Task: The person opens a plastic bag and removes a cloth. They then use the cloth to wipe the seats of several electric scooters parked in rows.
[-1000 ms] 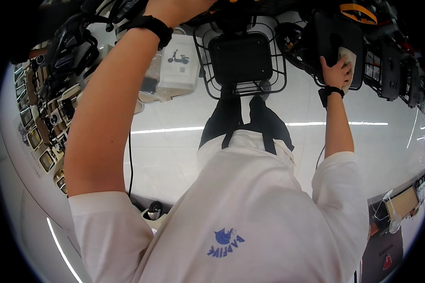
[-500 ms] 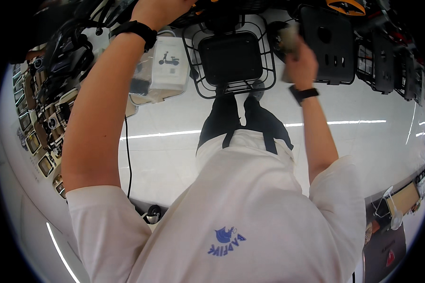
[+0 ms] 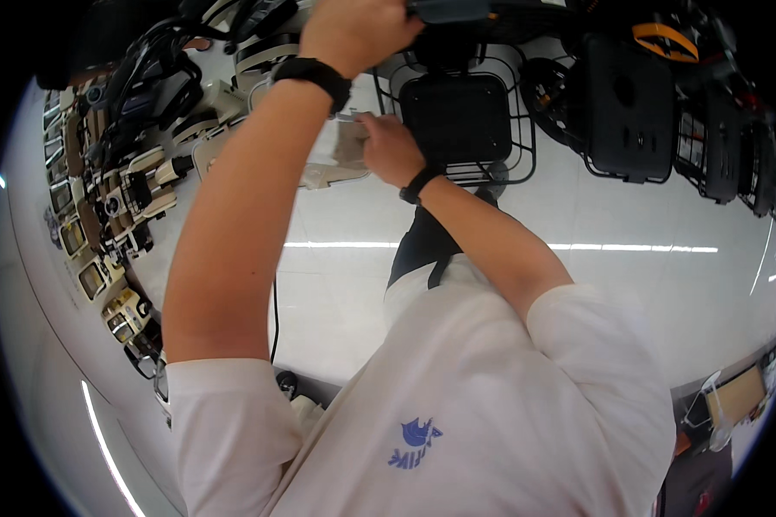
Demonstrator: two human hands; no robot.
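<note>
My left hand [image 3: 362, 34] reaches to the top of the view, its fingers curled at the edge of a dark grey flat part [image 3: 448, 10]; what they grip is partly hidden. My right hand [image 3: 394, 153] is lower, closed on a crumpled grey-brown cloth [image 3: 351, 145]. Under the cloth lies a pale package [image 3: 323, 142], mostly covered by my left forearm and the cloth. Just right of my right hand is a black wire basket [image 3: 531, 129] with a flat black panel [image 3: 457, 112] in its middle.
Black panelled racks [image 3: 625, 103] and an orange ring-shaped part [image 3: 666, 41] stand at the right. Along the left are rows of beige and black vehicle-like items [image 3: 138, 189]. A dark cable [image 3: 274, 319] hangs above the pale glossy floor [image 3: 336, 284].
My right hand has swung left across the basket with the cloth, to the package. The view has shifted, and my left hand sits further right in it.
</note>
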